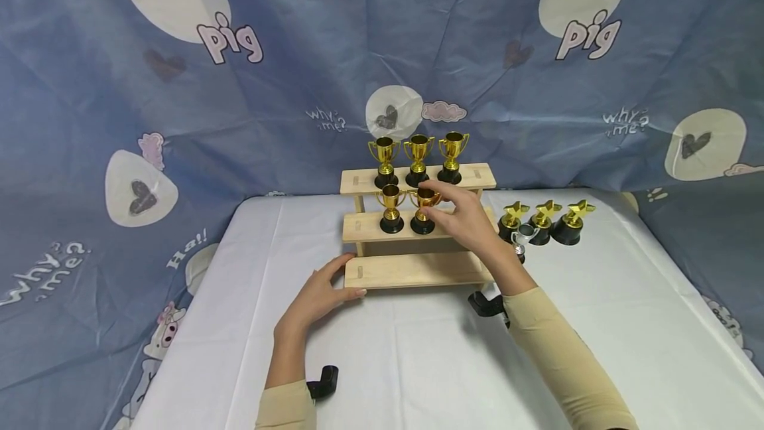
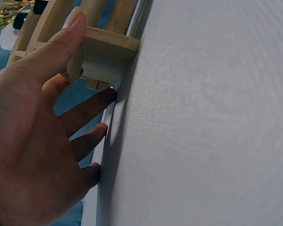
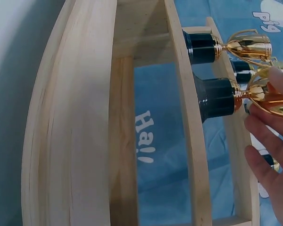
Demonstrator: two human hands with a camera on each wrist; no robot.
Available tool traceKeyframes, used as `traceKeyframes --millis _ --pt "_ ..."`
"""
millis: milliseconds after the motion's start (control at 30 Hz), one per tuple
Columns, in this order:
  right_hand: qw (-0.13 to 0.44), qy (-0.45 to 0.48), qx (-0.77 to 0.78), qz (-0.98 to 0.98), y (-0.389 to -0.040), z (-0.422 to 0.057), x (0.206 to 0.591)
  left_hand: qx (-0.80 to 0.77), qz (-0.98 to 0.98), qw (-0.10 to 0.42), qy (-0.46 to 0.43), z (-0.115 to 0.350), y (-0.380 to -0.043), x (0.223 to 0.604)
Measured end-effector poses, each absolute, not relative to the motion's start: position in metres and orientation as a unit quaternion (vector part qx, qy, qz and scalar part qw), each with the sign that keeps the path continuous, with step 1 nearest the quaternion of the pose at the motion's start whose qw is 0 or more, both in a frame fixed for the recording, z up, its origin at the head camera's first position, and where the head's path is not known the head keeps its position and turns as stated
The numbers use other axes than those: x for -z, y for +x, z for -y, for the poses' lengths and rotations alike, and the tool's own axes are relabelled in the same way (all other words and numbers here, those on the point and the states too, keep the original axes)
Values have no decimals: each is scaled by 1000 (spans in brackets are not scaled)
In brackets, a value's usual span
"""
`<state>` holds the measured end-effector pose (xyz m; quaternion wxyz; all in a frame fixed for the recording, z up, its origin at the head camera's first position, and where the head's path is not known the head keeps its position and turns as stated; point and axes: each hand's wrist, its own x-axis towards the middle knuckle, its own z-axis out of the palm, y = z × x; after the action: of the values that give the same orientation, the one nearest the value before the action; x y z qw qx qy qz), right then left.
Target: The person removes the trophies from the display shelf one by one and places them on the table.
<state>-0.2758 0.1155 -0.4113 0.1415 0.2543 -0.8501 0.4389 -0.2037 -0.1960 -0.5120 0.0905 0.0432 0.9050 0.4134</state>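
Note:
A three-tier wooden stand (image 1: pixel 412 271) stands on the white-covered table. My left hand (image 1: pixel 313 297) holds the left end of its bottom board, thumb at the front edge and fingers round the back corner; the left wrist view shows the board's end (image 2: pixel 111 42) beside the thumb. My right hand (image 1: pixel 468 221) pinches the upper part of a gold trophy cup (image 1: pixel 422 225), whose black base is at the middle board. Another gold trophy cup (image 1: pixel 390 211) stands just left of it. The right wrist view shows the pinched cup's base (image 3: pixel 219 99) against the board.
Along the top board stand three gold trophy cups (image 1: pixel 418 158). Right of the stand are three gold star trophies (image 1: pixel 543 221) on black bases, with a small silver cup (image 1: pixel 524 236) in front. A blue patterned cloth (image 1: pixel 298 71) hangs behind the table (image 1: pixel 406 363).

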Motion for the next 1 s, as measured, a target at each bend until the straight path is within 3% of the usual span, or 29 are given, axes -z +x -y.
traceKeyframes --millis 1000 --pt "180 253 -454 836 -263 -130 412 -411 -906 95 32 195 -205 516"
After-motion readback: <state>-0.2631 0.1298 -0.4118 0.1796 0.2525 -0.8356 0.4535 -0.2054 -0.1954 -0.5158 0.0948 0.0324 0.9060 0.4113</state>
